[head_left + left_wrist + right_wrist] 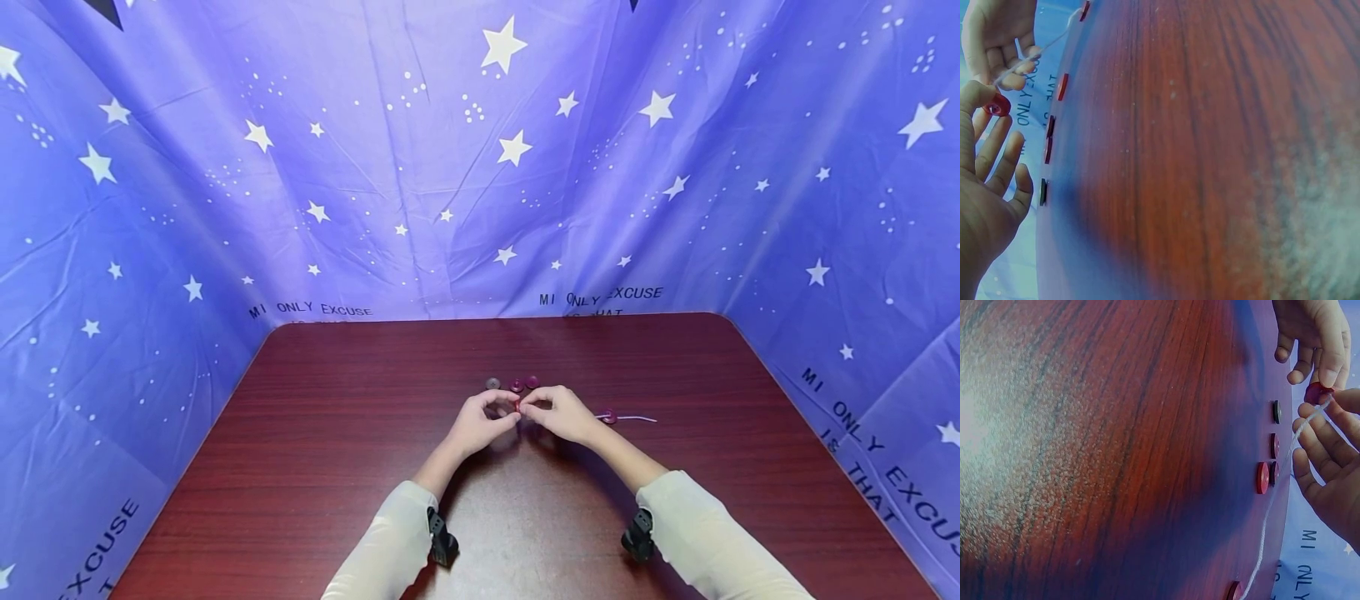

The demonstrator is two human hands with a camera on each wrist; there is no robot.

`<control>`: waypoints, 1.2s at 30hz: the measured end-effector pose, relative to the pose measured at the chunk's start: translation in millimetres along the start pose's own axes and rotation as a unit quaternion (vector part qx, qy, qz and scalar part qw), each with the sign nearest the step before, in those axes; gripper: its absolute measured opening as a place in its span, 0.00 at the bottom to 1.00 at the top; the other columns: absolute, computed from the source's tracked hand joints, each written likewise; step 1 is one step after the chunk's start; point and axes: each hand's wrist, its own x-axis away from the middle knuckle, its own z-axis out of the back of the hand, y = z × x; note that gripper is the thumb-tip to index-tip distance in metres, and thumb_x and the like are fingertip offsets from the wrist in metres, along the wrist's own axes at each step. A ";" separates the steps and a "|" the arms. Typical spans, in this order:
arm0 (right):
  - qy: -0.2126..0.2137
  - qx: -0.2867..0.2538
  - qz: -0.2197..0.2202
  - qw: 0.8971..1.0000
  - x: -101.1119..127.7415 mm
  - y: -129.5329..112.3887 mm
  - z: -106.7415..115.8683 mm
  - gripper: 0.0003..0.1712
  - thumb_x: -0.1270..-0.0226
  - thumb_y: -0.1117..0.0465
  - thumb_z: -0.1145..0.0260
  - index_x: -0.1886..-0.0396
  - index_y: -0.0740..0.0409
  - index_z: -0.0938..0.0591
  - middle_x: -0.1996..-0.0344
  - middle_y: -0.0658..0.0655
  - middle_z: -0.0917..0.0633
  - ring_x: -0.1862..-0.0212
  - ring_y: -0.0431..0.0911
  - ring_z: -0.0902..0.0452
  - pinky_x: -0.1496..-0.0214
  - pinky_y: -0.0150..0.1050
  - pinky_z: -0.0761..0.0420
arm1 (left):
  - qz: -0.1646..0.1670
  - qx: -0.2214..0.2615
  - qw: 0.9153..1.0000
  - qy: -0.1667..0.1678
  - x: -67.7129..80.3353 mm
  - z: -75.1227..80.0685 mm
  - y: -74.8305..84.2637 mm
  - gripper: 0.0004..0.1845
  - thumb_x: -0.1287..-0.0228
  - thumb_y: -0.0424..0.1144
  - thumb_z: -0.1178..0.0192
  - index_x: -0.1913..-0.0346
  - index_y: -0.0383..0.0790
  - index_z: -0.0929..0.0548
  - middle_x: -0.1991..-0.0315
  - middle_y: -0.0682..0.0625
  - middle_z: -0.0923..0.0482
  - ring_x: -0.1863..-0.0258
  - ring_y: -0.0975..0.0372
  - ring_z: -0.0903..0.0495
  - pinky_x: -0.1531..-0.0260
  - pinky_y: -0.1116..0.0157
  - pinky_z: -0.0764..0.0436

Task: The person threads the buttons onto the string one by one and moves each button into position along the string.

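Above the dark red wooden table (360,467) my two hands meet. My left hand (508,409) pinches a small red button (517,405) between thumb and forefinger; the left wrist view shows the button (996,106) at the fingertips with its hole facing out. My right hand (527,408) pinches the end of a white string (1307,425) right against that button (1317,392). The string trails back over the table to a maroon button (609,416) that looks threaded on it, and its loose tail (641,418) lies beyond.
Three loose buttons lie just behind the hands: a grey one (492,383) and two maroon ones (517,386) (532,382). A blue star-print cloth (480,167) walls the table on three sides. Black wrist camera mounts (442,546) sit on both forearms.
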 end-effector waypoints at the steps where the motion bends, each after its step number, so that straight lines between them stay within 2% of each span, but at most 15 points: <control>1: -0.001 -0.004 -0.005 1.000 0.0 -0.1 0.0 0.11 0.36 0.58 0.39 0.63 0.60 0.15 0.68 0.54 0.14 0.68 0.37 0.23 0.65 0.30 0.23 | 0.001 -0.001 1.000 0.001 -0.1 0.0 0.3 0.16 0.43 0.27 0.39 0.52 0.24 0.22 0.56 0.33 0.20 0.64 0.51 0.21 0.62 0.64 0.21; 7: 0.001 -0.024 -0.027 0.999 0.2 -3.2 -0.4 0.14 0.34 0.55 0.40 0.62 0.59 0.15 0.70 0.57 0.14 0.68 0.41 0.22 0.64 0.32 0.23 | -0.009 -0.010 1.000 0.004 0.0 -0.7 1.7 0.15 0.44 0.27 0.39 0.52 0.25 0.22 0.59 0.32 0.20 0.64 0.49 0.21 0.62 0.65 0.21; 10: 0.002 -0.030 -0.028 0.999 -0.3 -3.7 -1.3 0.14 0.35 0.54 0.39 0.63 0.59 0.15 0.70 0.58 0.14 0.69 0.41 0.22 0.65 0.32 0.23 | -0.014 -0.009 1.000 0.008 -0.4 -1.7 -0.2 0.15 0.44 0.26 0.39 0.53 0.24 0.22 0.60 0.30 0.21 0.63 0.45 0.21 0.61 0.57 0.20; 14: 0.008 -0.027 -0.025 0.999 -1.0 -2.1 -3.1 0.13 0.37 0.53 0.37 0.64 0.58 0.14 0.69 0.55 0.13 0.70 0.40 0.23 0.67 0.32 0.23 | -0.028 -0.034 0.999 0.024 -4.4 -6.5 -19.6 0.15 0.46 0.28 0.38 0.53 0.30 0.20 0.62 0.35 0.20 0.62 0.46 0.20 0.60 0.53 0.20; 18: 0.014 -0.015 -0.026 0.999 -1.9 -0.8 -5.2 0.10 0.38 0.56 0.36 0.66 0.57 0.14 0.70 0.53 0.13 0.70 0.38 0.24 0.67 0.31 0.24 | -0.037 -0.079 0.996 0.031 -9.1 -9.5 -39.8 0.15 0.46 0.32 0.36 0.53 0.37 0.19 0.62 0.42 0.19 0.62 0.54 0.18 0.60 0.59 0.20; 27: 0.021 -0.004 -0.017 1.000 -1.1 -0.1 -5.8 0.08 0.39 0.59 0.36 0.68 0.58 0.14 0.72 0.53 0.14 0.71 0.35 0.26 0.68 0.29 0.25 | -0.043 -0.128 0.990 0.029 -7.8 -8.0 -40.0 0.16 0.45 0.36 0.35 0.52 0.41 0.18 0.61 0.46 0.19 0.62 0.58 0.19 0.59 0.63 0.20; 31: 0.019 -0.015 -0.015 1.000 -1.0 0.8 -6.3 0.08 0.39 0.60 0.36 0.68 0.61 0.15 0.73 0.56 0.14 0.72 0.35 0.26 0.69 0.28 0.25 | -0.050 -0.130 0.990 0.035 -7.1 -7.7 -39.9 0.16 0.45 0.38 0.34 0.52 0.41 0.18 0.61 0.46 0.19 0.64 0.58 0.18 0.61 0.66 0.20; 36: 0.021 -0.025 -0.021 0.999 -0.5 3.0 -5.4 0.08 0.39 0.61 0.37 0.68 0.62 0.15 0.75 0.56 0.15 0.74 0.36 0.26 0.72 0.29 0.25 | -0.048 -0.105 0.992 0.048 -6.9 -7.2 -40.2 0.14 0.44 0.38 0.34 0.54 0.40 0.18 0.60 0.48 0.17 0.64 0.60 0.18 0.62 0.70 0.20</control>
